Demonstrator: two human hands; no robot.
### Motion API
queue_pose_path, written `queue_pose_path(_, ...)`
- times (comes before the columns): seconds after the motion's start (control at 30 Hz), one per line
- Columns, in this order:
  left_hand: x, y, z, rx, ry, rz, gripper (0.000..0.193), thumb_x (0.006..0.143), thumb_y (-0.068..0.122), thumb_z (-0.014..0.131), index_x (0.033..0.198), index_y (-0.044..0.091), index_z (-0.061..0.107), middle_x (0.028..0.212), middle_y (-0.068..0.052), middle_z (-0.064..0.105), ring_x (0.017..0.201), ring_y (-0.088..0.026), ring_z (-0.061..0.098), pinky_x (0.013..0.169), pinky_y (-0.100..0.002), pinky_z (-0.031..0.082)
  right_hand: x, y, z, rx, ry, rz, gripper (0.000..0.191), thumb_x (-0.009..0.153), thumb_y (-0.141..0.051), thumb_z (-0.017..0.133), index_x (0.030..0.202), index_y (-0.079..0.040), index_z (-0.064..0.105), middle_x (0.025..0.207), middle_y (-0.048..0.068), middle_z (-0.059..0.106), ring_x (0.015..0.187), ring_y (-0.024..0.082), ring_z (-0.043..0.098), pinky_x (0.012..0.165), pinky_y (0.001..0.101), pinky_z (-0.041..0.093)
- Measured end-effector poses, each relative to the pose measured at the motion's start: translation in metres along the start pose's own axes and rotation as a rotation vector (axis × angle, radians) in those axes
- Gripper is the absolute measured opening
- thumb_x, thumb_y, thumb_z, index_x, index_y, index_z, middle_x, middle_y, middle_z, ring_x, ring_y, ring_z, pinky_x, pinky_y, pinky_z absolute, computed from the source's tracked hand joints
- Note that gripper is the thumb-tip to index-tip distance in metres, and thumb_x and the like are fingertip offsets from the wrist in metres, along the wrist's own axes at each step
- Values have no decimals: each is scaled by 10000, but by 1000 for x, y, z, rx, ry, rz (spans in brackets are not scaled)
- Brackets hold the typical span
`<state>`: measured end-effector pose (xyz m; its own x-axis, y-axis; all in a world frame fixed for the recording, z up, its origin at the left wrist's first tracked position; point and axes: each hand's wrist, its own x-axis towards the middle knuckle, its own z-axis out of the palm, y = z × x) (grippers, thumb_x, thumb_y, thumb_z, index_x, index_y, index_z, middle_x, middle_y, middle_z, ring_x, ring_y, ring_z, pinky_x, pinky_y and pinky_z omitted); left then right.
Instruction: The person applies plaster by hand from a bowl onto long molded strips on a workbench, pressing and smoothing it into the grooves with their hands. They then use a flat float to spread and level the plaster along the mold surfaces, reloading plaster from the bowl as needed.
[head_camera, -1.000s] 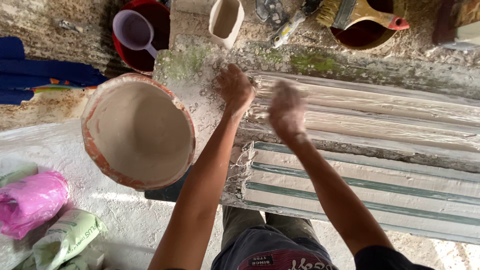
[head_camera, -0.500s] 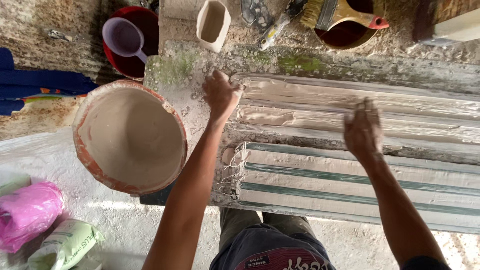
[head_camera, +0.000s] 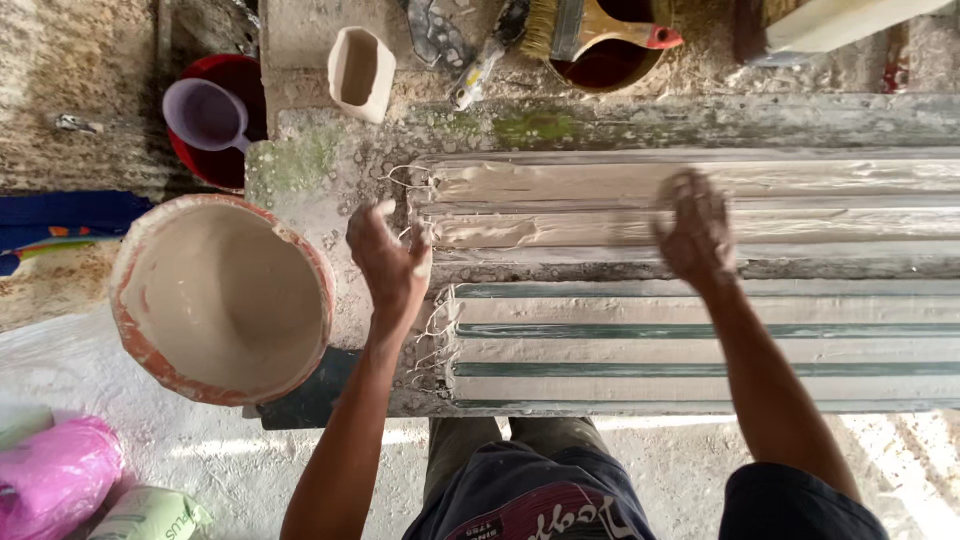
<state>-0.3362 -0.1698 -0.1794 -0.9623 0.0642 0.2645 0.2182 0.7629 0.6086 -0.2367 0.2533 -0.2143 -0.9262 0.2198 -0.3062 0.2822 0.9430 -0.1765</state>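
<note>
A long ridged mould (head_camera: 700, 330) lies across a stone bench, its upper strips coated with wet grey plaster (head_camera: 560, 185) and fibre strands at its left end. My left hand (head_camera: 390, 260) hovers just off the mould's left end, fingers apart and smeared with plaster, holding nothing. My right hand (head_camera: 695, 230) lies flat on the wet plaster near the middle of the mould, fingers spread; it is blurred.
A red bowl (head_camera: 225, 300) lined with grey plaster sits left of the bench. Behind it stand a red bucket (head_camera: 240, 80) with a lilac scoop (head_camera: 205, 115), a small cut container (head_camera: 360, 70), and a wide brush (head_camera: 590, 30) over a dark bowl. Pink and green bags (head_camera: 60, 480) lie at bottom left.
My right hand has swept rightward along the wet plaster, from beside my left hand to the mould's middle. My left hand has drawn back slightly toward me off the mould's end.
</note>
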Motion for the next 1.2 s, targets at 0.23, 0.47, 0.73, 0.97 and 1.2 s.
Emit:
queue_pose_path(0.23,-42,19,-37,-48,-73,-39,451,933,204,726,1287,11,523,1231,-229,559,1187,-404,515,1054,-543,391,-8,44,-5,227,484,-123,481,1244,-310,458,1536,72,464,1572,357,475,1484,520,479,1196,542,463)
queue_pose_path(0.47,-83,30,-63,-85,-174,-57,456,924,152,755,1304,15,543,1195,-233,594,1143,-417,545,969,-531,445,1,-13,-17,271,164,46,217,1008,-108,589,1137,34,693,1120,257,741,972,373,737,816,469,595)
queue_pose_path(0.73,-121,16,-81,-391,-338,-437,607,925,202,714,1406,4,402,1217,-211,645,989,-341,710,787,-429,599,-23,-81,-13,272,470,-201,281,990,-42,574,1257,3,651,1183,242,685,1018,444,681,862,532,573)
queue_pose_path(0.97,-194,-46,-146,-379,-89,-233,527,981,186,685,1433,37,460,1295,-189,633,1147,-259,665,962,-375,546,-26,-171,25,1930,-62,-368,473,1119,-371,419,1466,-98,586,1494,160,588,1288,277,659,1047,382,570)
queue_pose_path(1.2,-115,-167,-228,-1069,513,-423,494,1096,273,636,1474,33,427,1422,-88,516,1293,-130,531,1129,-298,459,-79,-383,15,653,-427,-787,447,1114,-359,428,1441,-96,583,1464,154,583,1262,270,651,1026,380,561)
